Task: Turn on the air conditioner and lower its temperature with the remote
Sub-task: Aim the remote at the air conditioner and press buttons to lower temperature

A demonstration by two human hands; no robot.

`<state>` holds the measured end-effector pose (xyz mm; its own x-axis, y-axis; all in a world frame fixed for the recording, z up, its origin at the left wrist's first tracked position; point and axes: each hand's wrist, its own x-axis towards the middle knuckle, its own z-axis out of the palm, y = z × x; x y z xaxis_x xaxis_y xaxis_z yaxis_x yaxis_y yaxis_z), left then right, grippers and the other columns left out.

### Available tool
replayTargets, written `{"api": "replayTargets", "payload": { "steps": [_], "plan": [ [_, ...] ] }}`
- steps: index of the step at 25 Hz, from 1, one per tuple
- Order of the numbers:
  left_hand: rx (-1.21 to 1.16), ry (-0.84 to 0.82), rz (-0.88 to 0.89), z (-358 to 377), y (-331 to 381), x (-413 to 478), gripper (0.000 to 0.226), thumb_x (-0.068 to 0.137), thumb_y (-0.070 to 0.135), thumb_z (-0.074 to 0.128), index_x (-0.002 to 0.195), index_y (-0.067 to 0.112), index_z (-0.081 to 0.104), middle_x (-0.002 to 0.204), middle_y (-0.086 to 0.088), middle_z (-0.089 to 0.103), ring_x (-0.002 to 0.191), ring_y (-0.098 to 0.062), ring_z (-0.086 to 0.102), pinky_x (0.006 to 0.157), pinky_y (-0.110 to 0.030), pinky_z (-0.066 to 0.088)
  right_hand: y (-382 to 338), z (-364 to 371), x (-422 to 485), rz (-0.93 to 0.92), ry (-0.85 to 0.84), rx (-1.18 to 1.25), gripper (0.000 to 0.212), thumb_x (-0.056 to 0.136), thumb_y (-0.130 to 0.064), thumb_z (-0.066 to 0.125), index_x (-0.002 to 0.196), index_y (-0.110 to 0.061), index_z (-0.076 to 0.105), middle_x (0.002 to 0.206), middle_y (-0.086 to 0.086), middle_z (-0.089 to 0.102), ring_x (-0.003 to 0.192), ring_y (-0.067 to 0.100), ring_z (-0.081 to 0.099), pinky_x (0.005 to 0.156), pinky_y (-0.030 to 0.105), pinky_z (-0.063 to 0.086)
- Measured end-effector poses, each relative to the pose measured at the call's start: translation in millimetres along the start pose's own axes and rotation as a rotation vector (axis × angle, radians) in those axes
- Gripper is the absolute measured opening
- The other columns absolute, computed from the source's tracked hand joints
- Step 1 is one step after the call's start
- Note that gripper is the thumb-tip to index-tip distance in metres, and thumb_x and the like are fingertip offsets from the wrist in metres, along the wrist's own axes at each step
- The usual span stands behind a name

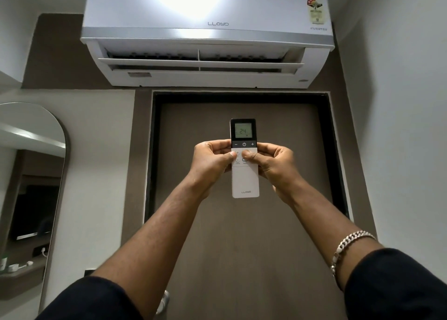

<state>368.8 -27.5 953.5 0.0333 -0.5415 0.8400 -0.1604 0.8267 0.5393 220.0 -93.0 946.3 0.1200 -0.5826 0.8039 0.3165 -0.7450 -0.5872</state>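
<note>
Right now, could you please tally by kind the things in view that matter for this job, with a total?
Air conditioner: 1
Remote: 1, its screen reading 24
Hands on the remote: 2, left hand and right hand
Bracelet: 1, on the right wrist
Mirror: 1
Door: 1
Total: 7

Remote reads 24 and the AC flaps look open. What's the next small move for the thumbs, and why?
Probably slide the left thumb up onto the minus button. The remote is held upright in both hands, its display shows 24, and the Lloyd air conditioner has its louvres open, so it seems to be on. Both thumbs rest on the white keys below the minus, power and plus row.
</note>
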Motion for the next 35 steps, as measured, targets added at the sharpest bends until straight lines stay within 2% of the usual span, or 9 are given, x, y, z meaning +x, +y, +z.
{"api": "replayTargets", "payload": {
  "steps": [3, 8, 12, 18, 20, 25, 29, 31, 35],
  "plan": [
    [-0.006, -0.005, -0.003, 0.2, -1.3, -0.6, 0.018, 0.088, 0.001, 0.061, 0.098, 0.016, 0.068, 0.091, -0.003, 0.074, 0.079, -0.012, 0.075, 0.069, -0.026, 0.062, 0.4, -1.1, -1.8, 0.009, -0.001, -0.012, 0.044, 0.078, -0.012, 0.077, 0.118, 0.0, 0.063, 0.11, 0.017, 0.073, 0.096, 0.029, 0.073, 0.082, 0.04, 0.06],
    [-0.009, -0.011, -0.001, -0.1, -3.4, -0.9, 0.017, 0.088, 0.003, 0.063, 0.1, 0.015, 0.068, 0.094, -0.005, 0.075, 0.084, -0.015, 0.075, 0.071, -0.028, 0.063, -0.7, -1.8, -4.9, 0.008, 0.001, -0.024, 0.042, 0.078, -0.014, 0.077, 0.116, -0.002, 0.063, 0.109, 0.015, 0.074, 0.091, 0.025, 0.074, 0.073, 0.032, 0.061],
    [0.024, -0.017, -0.002, -1.2, -3.0, 0.5, 0.016, 0.087, 0.008, 0.065, 0.099, 0.019, 0.066, 0.094, -0.001, 0.074, 0.083, -0.012, 0.075, 0.065, -0.022, 0.059, -2.0, -2.8, -5.5, 0.007, 0.026, -0.004, 0.042, 0.077, -0.012, 0.077, 0.116, 0.0, 0.064, 0.108, 0.016, 0.074, 0.093, 0.027, 0.074, 0.077, 0.036, 0.061],
    [0.021, -0.028, 0.013, 0.4, -0.1, 3.0, 0.016, 0.087, 0.009, 0.066, 0.101, 0.016, 0.066, 0.094, -0.001, 0.074, 0.083, -0.012, 0.075, 0.066, -0.022, 0.06, -7.0, -5.1, -5.9, -0.027, 0.014, -0.013, 0.043, 0.078, -0.014, 0.077, 0.117, -0.001, 0.063, 0.106, 0.012, 0.074, 0.088, 0.021, 0.075, 0.066, 0.026, 0.06],
    [0.004, -0.03, 0.015, 0.8, 1.5, 1.5, 0.018, 0.087, 0.007, 0.065, 0.105, 0.012, 0.067, 0.093, -0.002, 0.075, 0.083, -0.012, 0.075, 0.067, -0.024, 0.061, -6.6, -5.1, -5.2, -0.027, 0.017, -0.016, 0.043, 0.078, -0.015, 0.077, 0.116, -0.002, 0.063, 0.106, 0.012, 0.074, 0.09, 0.022, 0.075, 0.067, 0.027, 0.06],
    [-0.02, -0.043, 0.011, -0.3, 2.7, -3.0, 0.017, 0.088, 0.004, 0.063, 0.098, 0.017, 0.067, 0.09, -0.001, 0.075, 0.079, -0.011, 0.075, 0.065, -0.022, 0.06, -3.5, -5.8, -6.9, -0.009, -0.001, -0.024, 0.044, 0.077, -0.015, 0.078, 0.117, -0.002, 0.063, 0.108, 0.014, 0.074, 0.093, 0.025, 0.075, 0.078, 0.037, 0.061],
    [-0.01, -0.04, 0.013, -1.3, 2.0, -4.2, 0.018, 0.088, 0.004, 0.062, 0.105, 0.012, 0.067, 0.095, -0.004, 0.075, 0.085, -0.016, 0.075, 0.07, -0.026, 0.062, -4.3, -4.3, -8.4, -0.012, -0.004, -0.024, 0.043, 0.078, -0.015, 0.077, 0.117, -0.002, 0.064, 0.109, 0.014, 0.074, 0.093, 0.024, 0.075, 0.078, 0.037, 0.061],
    [-0.014, -0.041, 0.017, -1.3, 2.4, -5.1, 0.017, 0.089, 0.004, 0.062, 0.101, 0.015, 0.067, 0.094, -0.003, 0.075, 0.084, -0.015, 0.075, 0.07, -0.026, 0.062, -5.5, -3.6, -9.4, -0.019, -0.003, -0.037, 0.043, 0.078, -0.015, 0.077, 0.117, -0.003, 0.064, 0.109, 0.013, 0.074, 0.092, 0.023, 0.074, 0.077, 0.034, 0.062],
    [-0.032, -0.04, 0.012, -1.6, 2.3, -5.3, 0.019, 0.088, 0.002, 0.062, 0.097, 0.018, 0.068, 0.091, -0.002, 0.075, 0.082, -0.014, 0.076, 0.067, -0.025, 0.061, -5.6, -3.6, -12.0, -0.009, -0.002, -0.039, 0.045, 0.079, -0.015, 0.076, 0.12, -0.002, 0.062, 0.112, 0.016, 0.073, 0.097, 0.028, 0.073, 0.082, 0.04, 0.06]
  ]
}}
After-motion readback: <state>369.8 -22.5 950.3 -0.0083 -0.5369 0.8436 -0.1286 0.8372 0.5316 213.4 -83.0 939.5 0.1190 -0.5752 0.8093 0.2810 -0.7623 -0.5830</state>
